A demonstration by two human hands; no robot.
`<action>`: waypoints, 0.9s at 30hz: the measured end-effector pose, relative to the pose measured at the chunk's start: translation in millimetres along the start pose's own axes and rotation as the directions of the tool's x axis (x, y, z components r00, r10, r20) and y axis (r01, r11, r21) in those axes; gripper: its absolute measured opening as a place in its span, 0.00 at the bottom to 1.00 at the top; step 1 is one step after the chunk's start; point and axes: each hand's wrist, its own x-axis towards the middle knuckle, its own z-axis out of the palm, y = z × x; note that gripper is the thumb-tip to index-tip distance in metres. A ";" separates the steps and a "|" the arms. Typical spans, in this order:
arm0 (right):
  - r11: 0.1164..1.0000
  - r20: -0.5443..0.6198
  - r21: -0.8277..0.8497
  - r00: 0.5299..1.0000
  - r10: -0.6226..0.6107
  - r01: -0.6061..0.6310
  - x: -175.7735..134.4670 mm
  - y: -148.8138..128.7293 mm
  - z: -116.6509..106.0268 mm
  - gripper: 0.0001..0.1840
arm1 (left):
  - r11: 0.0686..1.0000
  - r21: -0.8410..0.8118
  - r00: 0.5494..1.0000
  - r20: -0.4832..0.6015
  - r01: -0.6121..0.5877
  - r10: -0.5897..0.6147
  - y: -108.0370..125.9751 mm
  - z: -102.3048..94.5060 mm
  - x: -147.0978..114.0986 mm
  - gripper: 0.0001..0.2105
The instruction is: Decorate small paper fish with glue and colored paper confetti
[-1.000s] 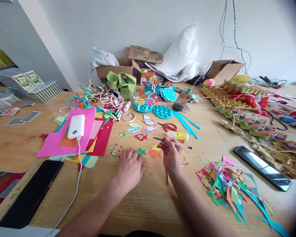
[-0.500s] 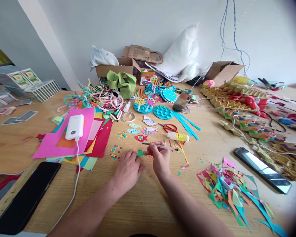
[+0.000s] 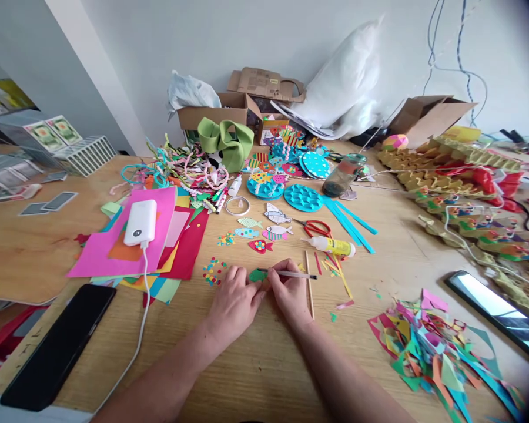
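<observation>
My right hand (image 3: 286, 288) is closed around a slim pen (image 3: 296, 274), its tip over a small green paper cutout (image 3: 257, 274). My left hand (image 3: 234, 299) has its fingers bent and pressed at the near left edge of that cutout, holding it against the table. Part of the green paper is hidden under the fingers. Just beyond the hands lie several decorated paper fish, among them a red one with dots (image 3: 260, 246). Colored paper dots (image 3: 212, 271) are scattered left of my left hand. A thin wooden stick (image 3: 309, 288) lies beside my right wrist.
A glue bottle (image 3: 332, 247) and red-handled scissors (image 3: 315, 227) lie beyond my right hand. Paper scraps (image 3: 436, 346) are heaped at the right, near a phone (image 3: 498, 311). To the left, a white power bank (image 3: 141, 223) rests on colored sheets, its cable running toward me.
The pen tip has come down from beyond the green cutout onto it. My right hand has shifted slightly, uncovering the wooden stick. The whole view has turned a little left.
</observation>
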 end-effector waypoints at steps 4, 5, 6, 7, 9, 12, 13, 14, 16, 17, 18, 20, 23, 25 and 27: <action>0.998 0.036 -0.063 0.999 -0.014 0.016 0.1 2.7 -1.1 0.12 | 1.000 0.006 0.999 0.043 0.007 -0.007 0.8 0.7 -0.4 0.12; 0.998 0.048 -0.068 0.999 -0.006 0.009 0.1 3.5 -1.3 0.12 | 1.000 0.002 0.998 0.064 0.011 -0.011 1.1 0.5 -0.4 0.13; 0.997 0.060 -0.071 0.998 0.004 0.000 0.1 4.3 -1.5 0.12 | 1.000 -0.003 0.996 0.088 0.018 -0.017 1.4 0.1 -0.5 0.13; 0.997 0.071 -0.076 0.997 0.012 -0.007 0.1 5.2 -1.6 0.12 | 1.000 -0.011 0.993 0.115 0.020 -0.018 1.7 -0.5 -0.4 0.13; 0.996 0.085 -0.092 0.996 0.018 -0.011 0.0 6.8 -1.5 0.13 | 0.999 -0.017 0.987 0.161 0.033 -0.030 2.6 -2.3 -0.1 0.13; 0.994 0.106 -0.113 0.994 0.024 -0.012 -0.1 9.1 -0.9 0.13 | 0.999 0.001 0.976 0.214 0.051 -0.050 4.7 -5.4 0.8 0.13; 0.993 0.111 -0.115 0.993 0.027 -0.014 -0.2 9.7 -0.8 0.13 | 0.998 0.009 0.973 0.225 0.057 -0.057 5.4 -6.4 1.1 0.13; 0.993 0.115 -0.116 0.993 0.030 -0.017 -0.1 10.3 -0.7 0.13 | 0.998 0.017 0.970 0.234 0.062 -0.065 6.1 -7.3 1.4 0.12; 0.993 0.118 -0.118 0.992 0.035 -0.021 0.0 11.4 -0.8 0.13 | 0.997 0.031 0.966 0.246 0.074 -0.080 7.0 -8.7 1.8 0.12; 0.992 0.117 -0.121 0.993 0.036 -0.022 0.2 11.8 -0.9 0.13 | 0.996 0.037 0.964 0.252 0.081 -0.088 7.2 -9.1 2.0 0.12; 0.992 0.118 -0.124 0.992 0.037 -0.022 0.3 12.0 -1.0 0.14 | 0.995 0.042 0.961 0.260 0.087 -0.095 7.3 -9.5 2.1 0.12; 0.991 0.120 -0.132 0.992 0.036 -0.020 0.5 12.0 -0.9 0.14 | 0.994 0.051 0.955 0.275 0.100 -0.110 7.1 -9.6 2.1 0.13; 0.989 0.110 -0.148 0.994 0.020 -0.004 0.4 11.0 -0.4 0.14 | 0.992 0.065 0.950 0.289 0.105 -0.120 6.7 -9.0 1.8 0.14; 0.988 0.101 -0.155 0.995 0.006 0.010 0.2 9.9 -0.1 0.14 | 0.992 0.075 0.951 0.285 0.101 -0.118 6.6 -8.3 1.4 0.15; 0.988 0.102 -0.156 0.995 0.002 0.014 0.1 8.9 0.1 0.13 | 0.993 0.078 0.954 0.277 0.092 -0.110 6.7 -7.5 1.0 0.15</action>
